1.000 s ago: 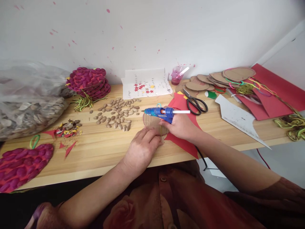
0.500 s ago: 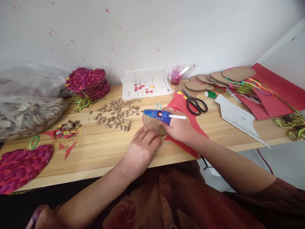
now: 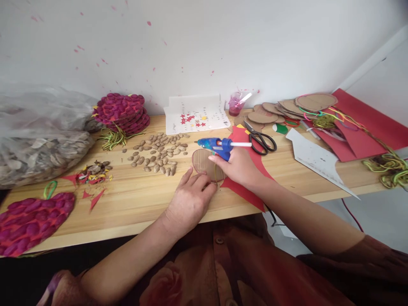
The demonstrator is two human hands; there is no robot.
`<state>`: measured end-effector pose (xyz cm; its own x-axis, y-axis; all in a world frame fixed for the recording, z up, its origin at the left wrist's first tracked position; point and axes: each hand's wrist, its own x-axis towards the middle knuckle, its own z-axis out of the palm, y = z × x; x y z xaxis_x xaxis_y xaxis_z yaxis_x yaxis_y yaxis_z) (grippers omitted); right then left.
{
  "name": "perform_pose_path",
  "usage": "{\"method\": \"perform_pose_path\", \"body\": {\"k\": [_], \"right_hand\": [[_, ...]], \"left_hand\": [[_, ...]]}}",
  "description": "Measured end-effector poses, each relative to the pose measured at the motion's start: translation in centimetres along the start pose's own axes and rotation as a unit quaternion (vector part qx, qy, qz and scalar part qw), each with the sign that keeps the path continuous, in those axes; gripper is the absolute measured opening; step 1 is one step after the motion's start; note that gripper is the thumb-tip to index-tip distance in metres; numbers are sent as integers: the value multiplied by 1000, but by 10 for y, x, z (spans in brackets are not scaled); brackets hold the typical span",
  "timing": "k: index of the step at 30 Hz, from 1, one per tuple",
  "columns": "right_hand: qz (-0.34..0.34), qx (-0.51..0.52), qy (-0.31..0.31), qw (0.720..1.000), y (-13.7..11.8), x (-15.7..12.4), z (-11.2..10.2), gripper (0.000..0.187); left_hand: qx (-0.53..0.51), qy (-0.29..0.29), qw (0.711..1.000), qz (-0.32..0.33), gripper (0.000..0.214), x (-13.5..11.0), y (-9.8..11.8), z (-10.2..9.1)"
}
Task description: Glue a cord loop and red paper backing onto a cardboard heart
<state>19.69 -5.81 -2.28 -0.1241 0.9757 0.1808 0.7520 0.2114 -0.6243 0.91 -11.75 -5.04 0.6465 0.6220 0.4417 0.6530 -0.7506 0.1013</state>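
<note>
My right hand [image 3: 237,168] grips a blue glue gun [image 3: 216,145], its nozzle pointing left above a brown cardboard disc [image 3: 203,160] on the wooden table [image 3: 134,199]. My left hand [image 3: 190,199] lies just below and left of the disc, its fingers stretched out and pressing the disc's near edge. A white glue stick juts from the back of the gun. A heap of pale seeds [image 3: 157,153] lies left of the disc. Red paper [image 3: 244,187] lies under my right wrist.
Black scissors [image 3: 261,138] lie right of the gun. Purple seed-covered hearts sit at the back [image 3: 123,111] and front left [image 3: 30,221]. A plastic bag of seeds [image 3: 38,144] fills the left. Cardboard discs [image 3: 287,107], red sheets [image 3: 360,131], a white sheet [image 3: 315,158] and coloured cords [image 3: 390,165] crowd the right.
My right hand has carried the glue gun a little right and back, so the disc now shows uncovered. My left hand stays on the disc's edge.
</note>
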Motion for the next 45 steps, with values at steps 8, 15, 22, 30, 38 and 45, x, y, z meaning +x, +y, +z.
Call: {"method": "perform_pose_path", "body": {"k": [8,15,22,30,38,45], "right_hand": [[187,391,23,901,-1,9,-39,45],[313,390,-116,858,11,-56,-69,49],[337,383,-139,849,26,-95,-64,48],[345,356,-156,854,14,-96,-58,52],[351,377,-171,840,10,-93,-56,51],[344,408,-195,823,13,-84,-56,50]], "left_hand": [[-47,24,999,-11,15,-2,-2,0],[-91,36,994,-39,9,-4,-4,4],[-129,-3,986,-105,15,14,-10,-5],[-152,-9,983,-100,42,26,-15,-1],[-163,-10,981,-102,48,23,-15,1],[-160,-18,982,-103,49,23,-16,2]]}}
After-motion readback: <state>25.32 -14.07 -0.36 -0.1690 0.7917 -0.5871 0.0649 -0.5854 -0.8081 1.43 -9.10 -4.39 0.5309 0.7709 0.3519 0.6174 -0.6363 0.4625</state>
